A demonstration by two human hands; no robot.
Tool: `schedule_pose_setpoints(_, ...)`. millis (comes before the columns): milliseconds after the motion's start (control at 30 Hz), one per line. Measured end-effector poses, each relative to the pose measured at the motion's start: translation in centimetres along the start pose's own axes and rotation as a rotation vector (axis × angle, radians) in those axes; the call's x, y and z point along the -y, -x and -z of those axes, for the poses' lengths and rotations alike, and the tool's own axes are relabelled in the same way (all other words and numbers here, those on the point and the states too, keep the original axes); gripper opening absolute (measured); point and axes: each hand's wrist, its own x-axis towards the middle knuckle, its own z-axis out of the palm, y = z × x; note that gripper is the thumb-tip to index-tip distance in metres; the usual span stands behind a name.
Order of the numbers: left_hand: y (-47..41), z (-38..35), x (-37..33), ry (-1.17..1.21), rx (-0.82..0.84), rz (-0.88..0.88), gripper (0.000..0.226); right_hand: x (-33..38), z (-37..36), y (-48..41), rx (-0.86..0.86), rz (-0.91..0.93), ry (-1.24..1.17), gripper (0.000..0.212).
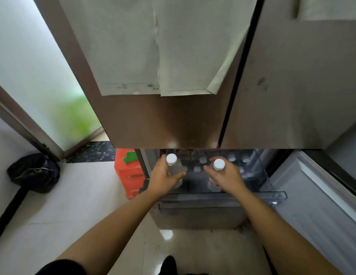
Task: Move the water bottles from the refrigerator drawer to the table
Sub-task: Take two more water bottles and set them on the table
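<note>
Hands gripped bottles, left hand point(164, 178) on one bottle point(174, 168), right hand point(225, 176) on another point(217, 171), and might knock either on the door point(163, 120) overhanging the drawer point(272, 193).

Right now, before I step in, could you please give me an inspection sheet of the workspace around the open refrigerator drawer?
Surface: clear refrigerator drawer pulled open above the pale tiled floor; no table in view.
Job's things: left bottle and right bottle, both white-capped and upright, each gripped by a hand; more white caps sit further back in the drawer.
Clutter: orange plastic item beside the fridge; black bag on the floor.
Grippers: left hand grips the left bottle; right hand grips the right bottle.
Cables: nothing seen.
Surroundings: closed fridge doors above, with paper sheets on them; frosted glass door at left.
</note>
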Motion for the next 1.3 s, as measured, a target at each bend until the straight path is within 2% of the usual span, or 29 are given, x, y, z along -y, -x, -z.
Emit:
schedule_pose_setpoints(133,2.8,1.2,-2.6,0.089,-0.166,0.021,0.070,1.6,1.7,1.7,0.019,0.235,0.018,0.026)
schedule_pose_setpoints(333,10.1,4.1,-6.8,0.163,-0.587,0.079,0.067,5.7,0.7,4.6,-0.081,0.497,-0.174,0.016)
schedule_pose_setpoints(467,16.7,8.3,-8.0,0.025,-0.802,0.093,0.066,9.8,-2.3,8.1,-0.020,0.660,-0.254,0.027)
schedule_pose_setpoints(567,22.4,11.6,-7.7,-0.101,-0.908,0.143,0.067,12.7,-4.9,11.6,0.023,0.707,-0.363,0.030)
schedule_pose_setpoints(700,30.2,15.5,-5.5,-0.211,-1.005,0.269,0.068,15.7,-8.4,17.4,0.205,0.733,-0.402,0.031)
schedule_pose_setpoints(900,43.7,20.5,-2.3,-0.214,-1.211,0.450,0.066,18.5,-15.1,28.9,0.467,0.793,-0.351,0.032)
schedule_pose_setpoints(1033,55.3,23.9,0.1,-0.190,-1.370,0.557,0.066,20.5,-20.1,39.9,0.604,0.881,-0.325,0.029)
schedule_pose_setpoints(1300,79.4,30.4,4.6,-0.225,-1.485,0.746,0.076,23.8,-31.0,63.4,0.854,1.024,-0.253,0.020)
